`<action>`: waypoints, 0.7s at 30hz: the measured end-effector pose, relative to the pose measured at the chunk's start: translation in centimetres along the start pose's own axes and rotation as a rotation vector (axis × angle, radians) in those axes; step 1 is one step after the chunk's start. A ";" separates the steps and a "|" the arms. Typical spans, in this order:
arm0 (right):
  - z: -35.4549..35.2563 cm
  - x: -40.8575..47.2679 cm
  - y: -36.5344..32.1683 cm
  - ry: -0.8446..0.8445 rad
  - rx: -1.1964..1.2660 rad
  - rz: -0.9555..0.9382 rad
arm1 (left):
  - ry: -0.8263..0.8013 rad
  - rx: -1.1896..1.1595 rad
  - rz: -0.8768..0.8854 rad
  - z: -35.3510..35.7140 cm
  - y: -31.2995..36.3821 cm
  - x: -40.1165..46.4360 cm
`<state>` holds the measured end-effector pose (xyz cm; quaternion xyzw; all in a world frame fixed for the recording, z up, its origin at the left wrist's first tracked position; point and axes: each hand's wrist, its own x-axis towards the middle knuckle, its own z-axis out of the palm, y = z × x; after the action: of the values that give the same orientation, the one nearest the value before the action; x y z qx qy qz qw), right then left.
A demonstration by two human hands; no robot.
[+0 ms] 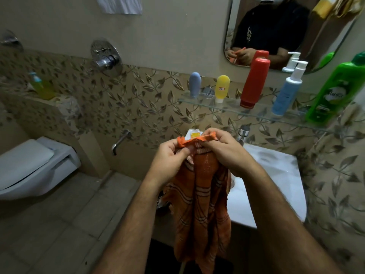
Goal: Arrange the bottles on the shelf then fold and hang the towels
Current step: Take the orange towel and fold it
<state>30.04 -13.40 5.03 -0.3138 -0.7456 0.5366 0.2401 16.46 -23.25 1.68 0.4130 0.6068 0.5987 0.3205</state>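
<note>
The bottles look already dealt with: a grey tube point(195, 84), a yellow tube point(222, 88), a red bottle point(255, 82), a blue pump bottle point(287, 91) and a green bottle point(333, 91) stand in a row on the glass shelf point(197, 101). So the towel step is in hand. The orange striped towel point(201, 204) hangs in front of the body, over the edge of the white washbasin point(276, 175), with its top hem bunched up. The left hand point(169, 157) pinches that hem near one end, fingers point(177, 153) curled onto the cloth; the right hand point(225, 149) grips the hem just beside it, fingers clamped on the orange edge. The rest of the towel drops loose below both hands, crumpled lengthways. By my reading, the next move calls for the hands to slide apart along the hem to find the corners and spread the cloth flat before any fold
</note>
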 end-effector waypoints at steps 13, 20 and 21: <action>0.6 -0.3 2.5 0.460 -0.622 0.034 | 0.408 -0.019 0.149 -3.8 5.2 0.7; 3.1 1.2 4.9 0.550 -0.482 0.180 | 0.367 -0.035 0.255 -5.4 6.6 0.3; 3.3 1.3 5.3 0.519 -0.377 0.206 | 0.410 -0.050 0.230 -6.1 6.5 0.7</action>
<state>27.96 -13.43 -0.97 -0.5526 -0.7101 0.3127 0.3043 11.53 -25.78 8.69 0.3409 0.5933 0.7175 0.1303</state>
